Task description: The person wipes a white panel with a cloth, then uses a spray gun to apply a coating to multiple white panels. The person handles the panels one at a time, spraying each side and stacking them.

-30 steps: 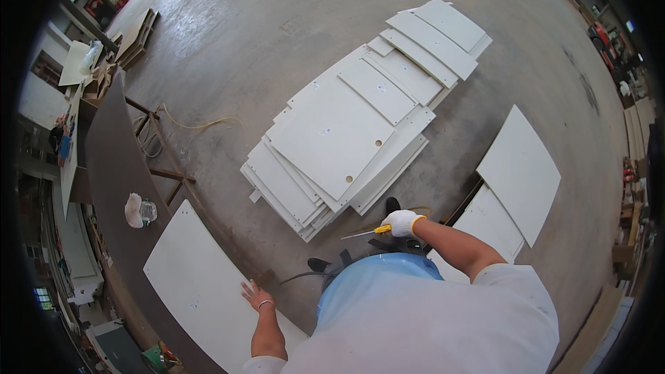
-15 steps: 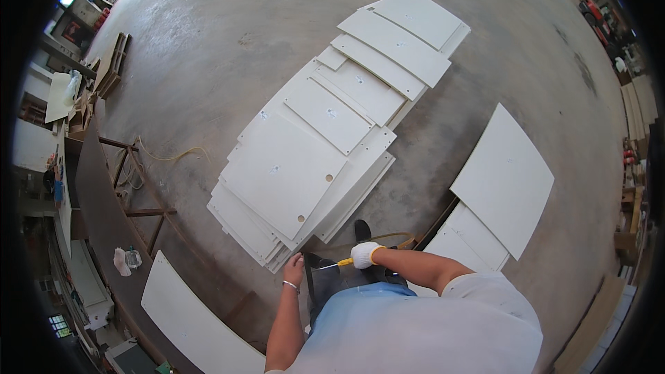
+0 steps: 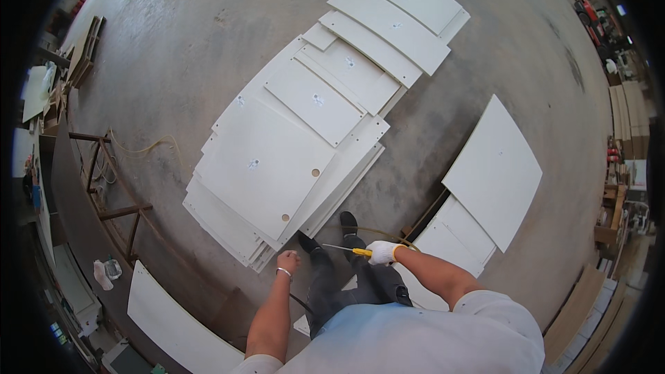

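Head view: a second ago the left hand (image 3: 288, 260) lay flat on the left panel (image 3: 173, 315); now it is off it, in front of the body, near the closest corner of the stack (image 3: 267, 142) in this view. Its fingers are curled into a loose fist; whether anything is inside I cannot tell.

The right hand (image 3: 381, 253), in a white glove, has its fingers closed around the yellow handle of a tool (image 3: 361, 252). The tool is held above the legs, its thin shaft pointing left toward the left hand, with a gap between them. Half a second ago the left hand was closer to that shaft.

The left panel, on the dark bench (image 3: 73, 201), now has no hand on it. The right panels (image 3: 495, 173) lie apart from both hands, and a hose (image 3: 377, 230) runs behind the glove. I judge that handling of the left panel is interrupted, while the tool remains in hand.
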